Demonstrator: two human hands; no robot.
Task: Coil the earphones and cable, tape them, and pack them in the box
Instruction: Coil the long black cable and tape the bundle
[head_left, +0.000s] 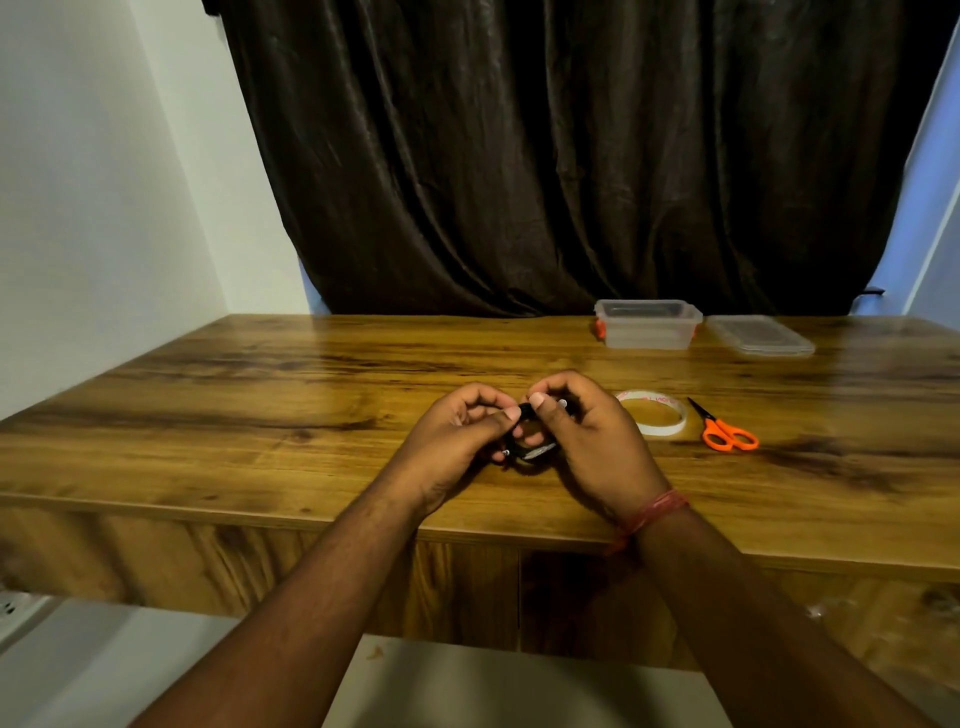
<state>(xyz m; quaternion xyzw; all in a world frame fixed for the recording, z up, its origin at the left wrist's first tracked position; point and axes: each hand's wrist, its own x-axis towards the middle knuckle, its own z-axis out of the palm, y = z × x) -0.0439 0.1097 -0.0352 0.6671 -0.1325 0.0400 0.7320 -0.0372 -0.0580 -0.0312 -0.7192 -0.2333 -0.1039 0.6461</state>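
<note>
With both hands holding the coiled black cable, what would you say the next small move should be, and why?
Probably keep the left hand pinching the coiled black cable and send the right hand to the white tape roll lying just beside it. The coil looks formed, and the clear plastic box stands open.

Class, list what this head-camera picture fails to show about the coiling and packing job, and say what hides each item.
1. Black coiled cable, head view: mostly covered by the left hand and right hand; whether it is the earphones or the cable is unclear.
2. Tape on the coil: a pale patch shows, too small to confirm.
3. Clear box: contents unreadable, far and translucent.
4. Tape roll: near edge hidden by the right hand; print too small.
</note>
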